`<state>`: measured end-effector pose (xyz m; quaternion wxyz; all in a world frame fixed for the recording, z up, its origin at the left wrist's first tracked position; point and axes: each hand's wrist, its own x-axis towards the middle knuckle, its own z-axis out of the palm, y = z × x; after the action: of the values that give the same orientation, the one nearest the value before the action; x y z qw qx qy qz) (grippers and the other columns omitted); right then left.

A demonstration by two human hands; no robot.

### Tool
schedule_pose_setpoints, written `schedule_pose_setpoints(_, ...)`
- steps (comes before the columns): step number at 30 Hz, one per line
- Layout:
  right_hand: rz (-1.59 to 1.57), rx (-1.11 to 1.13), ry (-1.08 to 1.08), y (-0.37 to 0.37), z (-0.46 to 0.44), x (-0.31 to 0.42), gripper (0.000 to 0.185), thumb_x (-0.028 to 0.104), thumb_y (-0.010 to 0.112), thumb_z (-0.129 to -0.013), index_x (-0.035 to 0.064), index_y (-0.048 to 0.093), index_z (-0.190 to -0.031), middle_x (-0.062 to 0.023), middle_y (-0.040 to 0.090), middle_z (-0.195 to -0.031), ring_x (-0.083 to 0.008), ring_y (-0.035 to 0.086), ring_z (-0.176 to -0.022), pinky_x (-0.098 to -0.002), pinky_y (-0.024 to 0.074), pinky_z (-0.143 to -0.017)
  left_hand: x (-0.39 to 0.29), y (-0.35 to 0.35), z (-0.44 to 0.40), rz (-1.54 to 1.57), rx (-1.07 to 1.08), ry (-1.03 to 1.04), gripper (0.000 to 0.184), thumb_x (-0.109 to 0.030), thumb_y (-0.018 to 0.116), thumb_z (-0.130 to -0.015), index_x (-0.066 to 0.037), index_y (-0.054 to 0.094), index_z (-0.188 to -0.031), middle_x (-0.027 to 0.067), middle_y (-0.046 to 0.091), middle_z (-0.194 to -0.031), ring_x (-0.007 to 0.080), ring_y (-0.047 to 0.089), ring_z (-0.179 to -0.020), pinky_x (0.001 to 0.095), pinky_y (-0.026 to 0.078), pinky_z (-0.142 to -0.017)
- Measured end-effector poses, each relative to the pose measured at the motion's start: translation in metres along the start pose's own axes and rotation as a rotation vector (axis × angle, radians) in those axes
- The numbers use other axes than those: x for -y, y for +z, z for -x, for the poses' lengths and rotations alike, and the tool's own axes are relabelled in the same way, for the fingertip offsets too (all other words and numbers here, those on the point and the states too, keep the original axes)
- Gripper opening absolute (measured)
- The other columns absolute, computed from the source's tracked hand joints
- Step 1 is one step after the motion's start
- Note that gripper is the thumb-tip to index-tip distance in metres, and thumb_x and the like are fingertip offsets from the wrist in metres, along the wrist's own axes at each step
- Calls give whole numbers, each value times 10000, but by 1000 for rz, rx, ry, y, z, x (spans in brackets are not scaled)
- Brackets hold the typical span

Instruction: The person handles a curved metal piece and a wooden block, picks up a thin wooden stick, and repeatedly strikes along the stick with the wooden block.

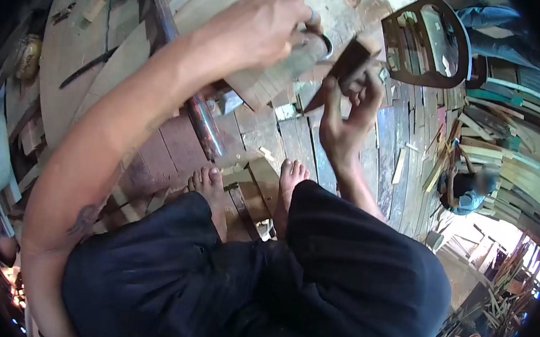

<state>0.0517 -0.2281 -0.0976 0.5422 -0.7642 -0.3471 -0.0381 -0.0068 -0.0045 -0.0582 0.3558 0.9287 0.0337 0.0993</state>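
My left hand (264, 30), with a ring on one finger, reaches across the top middle. Its fingers curl around a greyish object with a curved metallic rim (327, 46), too blurred to name. Beneath that hand lies a pale flat board (260, 89). In my right hand (352, 115), right of centre, a brown wooden block (354, 58) is gripped between thumb and fingers, tilted upward. The two hands are apart, with the block close to the rim.
A hammer (160, 10) lies behind my left forearm, near a dark thin blade-like tool (88, 68). A curved dark wooden frame (457, 47) stands at upper right. Another person (469, 189) sits among stacked wood strips (509, 157). My bare feet (209, 186) rest on wooden planks.
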Motion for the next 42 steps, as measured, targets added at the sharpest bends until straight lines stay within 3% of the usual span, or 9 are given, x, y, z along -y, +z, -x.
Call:
schedule_pose_setpoints(2,97,-13,-145,6,-15,5,536,31,782,-867,22,538,-1344,-146,633,-1008,-213,659,-798,-343,530,-672,-4,-1,2,12,-17,36,216,-181,695,-934,-32,720,-1089,188,675,-980,397,654,-965,473,507,-861)
schedule_pose_setpoints(5,170,53,-52,3,19,-18,545,69,801,-843,48,555,-1329,-173,618,-987,-270,659,-776,-369,543,-647,-1,-3,-1,-90,-141,167,210,-180,692,-935,-36,701,-1087,185,673,-1001,399,648,-987,477,501,-870)
schedule_pose_setpoints(12,117,11,-73,7,-6,8,499,72,792,-848,34,587,-1301,-136,600,-960,-232,618,-782,-344,510,-656,-10,-13,1,-93,34,-94,241,-136,668,-946,-59,689,-1173,167,662,-996,383,648,-984,449,494,-884)
schedule_pose_setpoints(17,202,1,-100,7,12,-9,485,116,801,-840,49,599,-1276,-137,598,-950,-252,588,-722,-362,495,-625,-5,-26,-1,-72,185,-2,343,-113,685,-928,-83,685,-1270,149,631,-885,358,658,-914,445,507,-847)
schedule_pose_setpoints(19,163,4,-43,10,0,2,497,107,800,-842,58,598,-1293,-131,602,-966,-246,584,-717,-359,494,-624,-21,-35,-8,-47,304,-185,373,-97,699,-915,-91,684,-1288,154,639,-920,320,668,-970,446,502,-895)
schedule_pose_setpoints(28,204,27,-106,12,-12,12,528,86,818,-817,43,588,-1290,-153,612,-960,-243,615,-718,-334,508,-623,-4,-29,-8,-54,255,-42,406,-121,744,-884,-92,690,-1286,151,696,-941,286,678,-948,399,527,-846)
schedule_pose_setpoints(33,49,-42,-14,18,24,-21,491,75,810,-820,29,601,-1262,-131,595,-926,-254,586,-762,-386,496,-660,-49,-69,-13,-42,464,-395,213,-167,660,-987,-91,744,-1167,140,724,-847,238,644,-736,420,530,-651)
schedule_pose_setpoints(36,138,-6,-67,16,-10,-2,507,79,823,-820,23,595,-1270,-180,646,-1008,-276,660,-828,-355,539,-720,-15,-37,-9,160,235,14,261,-178,661,-984,-128,742,-1227,150,743,-905,249,662,-763,423,539,-689)
schedule_pose_setpoints(42,55,-49,-71,14,20,-26,455,94,818,-836,19,614,-1235,-133,620,-944,-224,602,-762,-339,491,-669,-15,-41,-9,-10,292,-121,328,-163,711,-934,-108,713,-1257,161,723,-951,282,674,-896,413,531,-796)
